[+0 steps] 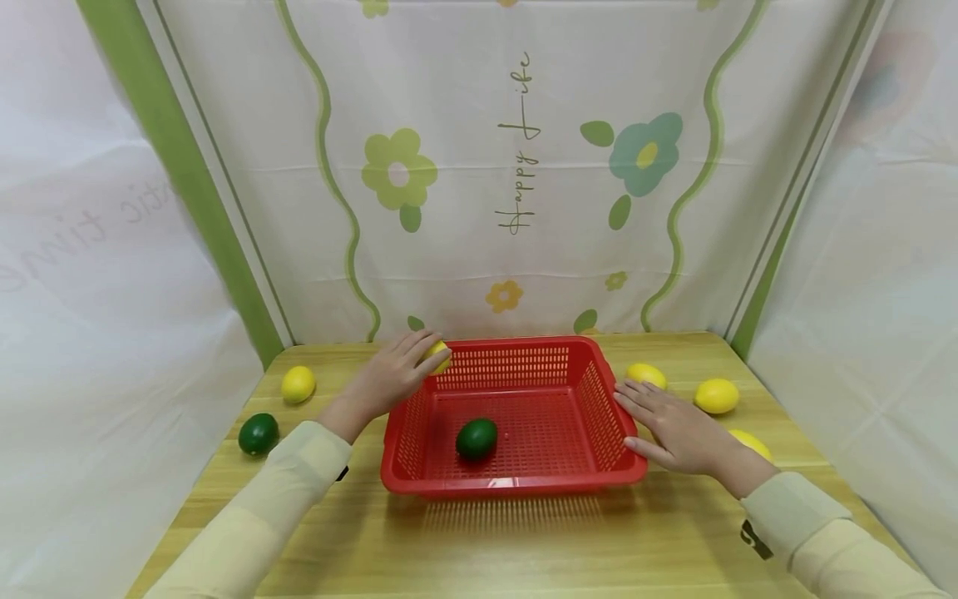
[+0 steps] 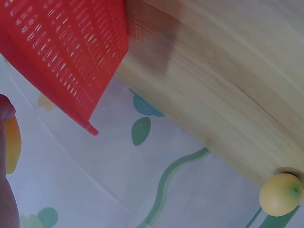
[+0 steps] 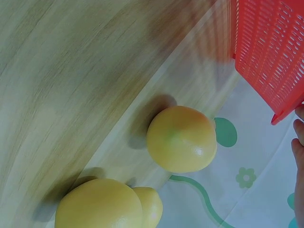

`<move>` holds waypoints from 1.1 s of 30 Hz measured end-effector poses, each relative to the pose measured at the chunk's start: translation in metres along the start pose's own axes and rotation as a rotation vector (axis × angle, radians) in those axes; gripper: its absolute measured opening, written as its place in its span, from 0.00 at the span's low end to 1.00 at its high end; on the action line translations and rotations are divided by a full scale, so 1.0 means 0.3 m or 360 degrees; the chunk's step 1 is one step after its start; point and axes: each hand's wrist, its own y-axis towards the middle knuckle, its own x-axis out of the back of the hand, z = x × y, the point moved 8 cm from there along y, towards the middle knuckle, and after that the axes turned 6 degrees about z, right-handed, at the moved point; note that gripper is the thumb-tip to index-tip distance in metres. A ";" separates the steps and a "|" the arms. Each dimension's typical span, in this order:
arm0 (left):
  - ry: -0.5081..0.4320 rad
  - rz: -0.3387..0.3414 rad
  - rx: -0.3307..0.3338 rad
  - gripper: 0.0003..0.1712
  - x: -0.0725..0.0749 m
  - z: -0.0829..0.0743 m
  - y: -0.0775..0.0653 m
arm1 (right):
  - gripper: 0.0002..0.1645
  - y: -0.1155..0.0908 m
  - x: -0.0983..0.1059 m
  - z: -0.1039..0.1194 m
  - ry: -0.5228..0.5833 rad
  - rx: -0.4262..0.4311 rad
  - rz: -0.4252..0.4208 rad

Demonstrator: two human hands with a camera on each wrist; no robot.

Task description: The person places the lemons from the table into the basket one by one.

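Note:
A yellow lemon (image 1: 438, 358) is held in the fingers of my left hand (image 1: 397, 368), at the back left corner of the red plastic basket (image 1: 516, 481). In the left wrist view, only a slice of that lemon (image 2: 13, 145) and part of the hand show at the left edge. My right hand (image 1: 677, 428) rests on the basket's right rim, its fingers extended. One dark green oval fruit (image 1: 476, 438) lies inside the basket, toward the front left. The right wrist view catches just the fingertips beside the basket's wall (image 3: 270, 61).
Left of the basket, a lemon (image 1: 298, 384) and another dark green fruit (image 1: 259, 434) lie on the wooden table (image 1: 479, 557). On the right are three lemons, one (image 1: 646, 376) behind my right hand, one (image 1: 716, 396) farther right, one (image 1: 752, 443) partly covered by the wrist. Printed curtains surround the table.

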 end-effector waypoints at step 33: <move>-0.0085 0.0326 -0.0051 0.27 -0.144 -0.059 0.074 | 0.39 0.001 0.000 0.001 -0.0005 0.0027 -0.0016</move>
